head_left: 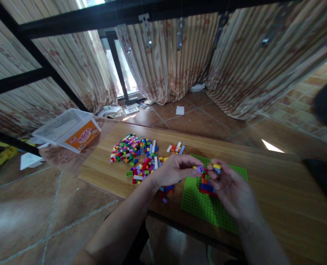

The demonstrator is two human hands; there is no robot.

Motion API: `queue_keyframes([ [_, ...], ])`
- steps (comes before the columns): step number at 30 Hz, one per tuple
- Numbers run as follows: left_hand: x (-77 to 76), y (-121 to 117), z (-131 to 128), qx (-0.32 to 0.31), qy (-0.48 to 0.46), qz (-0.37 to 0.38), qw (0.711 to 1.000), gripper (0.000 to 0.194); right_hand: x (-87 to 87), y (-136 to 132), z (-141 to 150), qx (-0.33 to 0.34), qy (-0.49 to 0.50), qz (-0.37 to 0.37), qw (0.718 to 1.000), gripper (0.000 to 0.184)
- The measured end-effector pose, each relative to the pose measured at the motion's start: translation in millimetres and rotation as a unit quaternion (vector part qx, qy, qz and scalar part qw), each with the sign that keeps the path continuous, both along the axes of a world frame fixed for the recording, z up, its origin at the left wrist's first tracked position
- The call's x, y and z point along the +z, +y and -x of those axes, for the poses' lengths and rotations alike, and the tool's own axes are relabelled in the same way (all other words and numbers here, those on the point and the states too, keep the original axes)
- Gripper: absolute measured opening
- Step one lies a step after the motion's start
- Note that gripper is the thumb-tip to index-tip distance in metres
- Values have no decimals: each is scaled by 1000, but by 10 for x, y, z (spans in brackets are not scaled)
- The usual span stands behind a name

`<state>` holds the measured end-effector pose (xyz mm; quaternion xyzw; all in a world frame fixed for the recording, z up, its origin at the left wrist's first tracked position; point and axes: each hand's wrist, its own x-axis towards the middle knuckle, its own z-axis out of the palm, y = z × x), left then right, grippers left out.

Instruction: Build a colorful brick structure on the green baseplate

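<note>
A: Where does the person hold things?
B: Above the green baseplate (pixel 221 217). The fingers of the left hand (pixel 174 170) pinch a purple brick (pixel 199 169) over its far left part. The fingers of the right hand (pixel 232 187) are closed around a small yellow and blue piece (pixel 217 168), over its middle.

A: Why by the tips only?
B: Probably because these pieces are so small, and in this way their sides remain visible.

A: And below the hands?
B: A red and blue build (pixel 207 188) is on the baseplate. The right hand covers part of it, therefore its full shape cannot be told, nor whether it touches the piece above.

A: What lies around?
B: Left of the baseplate, loose bricks (pixel 132 149) are spread on the worktop (pixel 276 187), perhaps to be within easy reach of the left hand. The left forearm hides some of them. Well to the right of the baseplate, a dark object (pixel 326 180) is cut off by the picture's edge; what it is remains unclear.

A: And farther away?
B: A clear box (pixel 64 129) stands far left of the baseplate, and beyond the baseplate hang curtains (pixel 171 62), their tops out of view.
</note>
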<state>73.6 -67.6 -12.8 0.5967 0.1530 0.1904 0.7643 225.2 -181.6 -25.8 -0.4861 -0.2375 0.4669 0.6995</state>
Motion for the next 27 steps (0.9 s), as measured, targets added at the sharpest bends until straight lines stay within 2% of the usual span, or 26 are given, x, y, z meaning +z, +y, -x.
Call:
queue_keyframes([
  [3,-22,-1,-13,3,-1,-11,1000,37,81,3,28,19,53,26,998,24],
  [7,-60,3,-31,20,-19,-39,999,37,149,8,131,17,3,74,997,39],
  [11,-64,-14,-32,71,-3,-148,986,26,121,18,200,46,-52,107,992,44],
  [15,-42,-47,-27,98,8,-276,956,13,68,32,220,38,-46,125,990,43],
  [18,-39,-64,-30,126,-4,-334,934,9,67,40,224,35,-36,110,993,39],
  [22,-43,-67,-36,139,-43,-355,923,8,101,51,242,27,4,90,996,37],
  [27,-39,-54,-28,139,-61,-338,929,8,121,49,259,37,38,84,995,35],
])
